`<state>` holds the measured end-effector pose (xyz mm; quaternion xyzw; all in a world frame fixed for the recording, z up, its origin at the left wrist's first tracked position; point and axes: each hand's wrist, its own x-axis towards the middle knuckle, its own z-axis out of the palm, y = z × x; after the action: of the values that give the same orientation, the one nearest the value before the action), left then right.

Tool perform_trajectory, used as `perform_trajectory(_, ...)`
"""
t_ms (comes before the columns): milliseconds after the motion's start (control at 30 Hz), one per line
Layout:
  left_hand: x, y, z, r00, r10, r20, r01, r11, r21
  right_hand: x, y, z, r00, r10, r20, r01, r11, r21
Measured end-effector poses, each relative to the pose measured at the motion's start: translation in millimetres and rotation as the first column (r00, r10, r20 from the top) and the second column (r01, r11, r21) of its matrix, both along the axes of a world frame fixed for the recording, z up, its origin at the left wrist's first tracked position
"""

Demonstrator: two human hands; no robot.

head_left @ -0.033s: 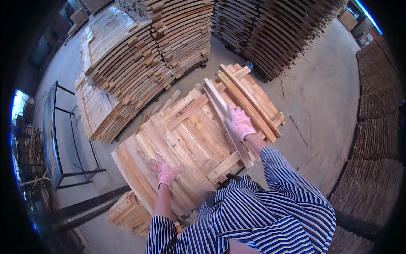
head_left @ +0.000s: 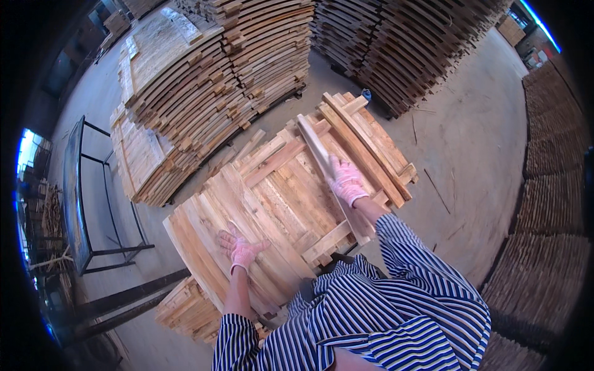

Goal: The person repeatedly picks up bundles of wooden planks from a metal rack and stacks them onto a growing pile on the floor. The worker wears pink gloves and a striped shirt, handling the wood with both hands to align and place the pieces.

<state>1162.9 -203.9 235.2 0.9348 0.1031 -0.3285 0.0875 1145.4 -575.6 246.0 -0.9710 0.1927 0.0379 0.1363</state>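
Observation:
My left hand (head_left: 239, 246), in a pink-and-white glove, lies with fingers spread on the boards laid side by side (head_left: 216, 204) at the left of the work surface. My right hand (head_left: 348, 180), gloved alike, is closed over a long narrow wooden plank (head_left: 317, 143). The plank is slightly blurred and slants across the surface, from the far side down towards me. Between my hands, crosspieces (head_left: 275, 162) frame a lower area of bare boards (head_left: 297, 191). Right of my right hand lie long wooden strips (head_left: 365, 148) on more boards.
Tall stacks of wooden panels (head_left: 185, 93) and darker slats (head_left: 402, 49) stand beyond the work surface. A black metal frame (head_left: 80, 198) is at the left, with a low pile of wood (head_left: 185, 312) nearer me. More stacks (head_left: 550, 185) line the right.
My right hand and the plank in it have shifted slightly to the left. My left hand has stayed in place.

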Motion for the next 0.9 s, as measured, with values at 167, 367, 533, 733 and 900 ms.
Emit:
perform_trajectory(167, 0, 7, -9, 1.0, 0.001, 0.013, -0.001, 1.0, -0.007, -1, 19, -50, 0.992, 0.005, 0.124, -0.027, 0.984, 0.177)
perform_trajectory(367, -7, 7, -10, 0.999, 0.011, 0.038, -0.01, 1.0, -0.03, 2, 24, -33, 0.992, -0.114, 0.058, 0.099, 0.969, 0.226)
perform_trajectory(533, -3, 11, -5, 0.999, 0.031, 0.038, -0.028, 0.997, -0.077, 10, 37, -34, 0.991, -0.132, -0.018, 0.13, 0.931, 0.341)
perform_trajectory(733, 3, 6, -10, 0.999, 0.019, 0.04, -0.015, 0.996, -0.09, 5, 145, -21, 0.985, 0.174, 0.006, -0.153, 0.852, 0.501)
perform_trajectory(900, 1, 6, -15, 1.0, -0.009, 0.013, 0.009, 1.0, 0.014, 6, 159, -28, 0.972, 0.229, 0.044, -0.207, 0.763, 0.612)
